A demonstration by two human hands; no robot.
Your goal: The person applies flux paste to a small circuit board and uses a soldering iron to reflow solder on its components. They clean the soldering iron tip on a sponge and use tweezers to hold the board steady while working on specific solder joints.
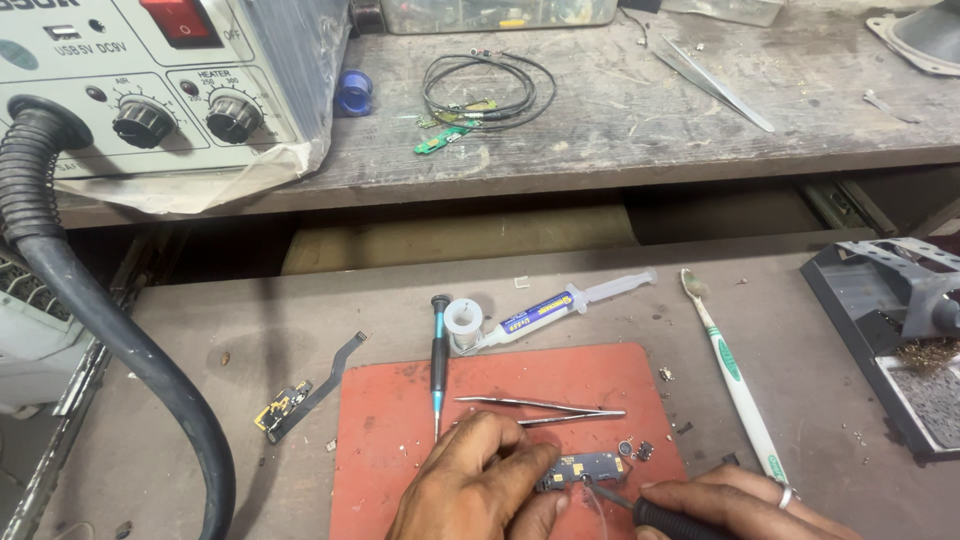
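**Small circuit board under my iron on the red mat**

My left hand (478,480) has its fingers pressed together on the small circuit board (585,467), pinning its left end flat against the red mat (400,440). My right hand (735,505) is clamped around the black handle of the soldering iron (640,510), with the tip touching the board's lower edge. A ring sits on one finger of that hand.

Just above the board lie the tweezers (540,408), pointing left, and beside them the screwdriver (438,365) stands lengthwise across the mat's top edge. Two tiny loose parts (635,449) rest just right of the board. Behind the mat on the bench (230,330) are a solder spool (463,320), a flux syringe (560,305) and a toothbrush (735,380). A flex cable with a connector board (300,395) lies to the left, near the thick black hose (110,330) of the hot-air station (150,80).
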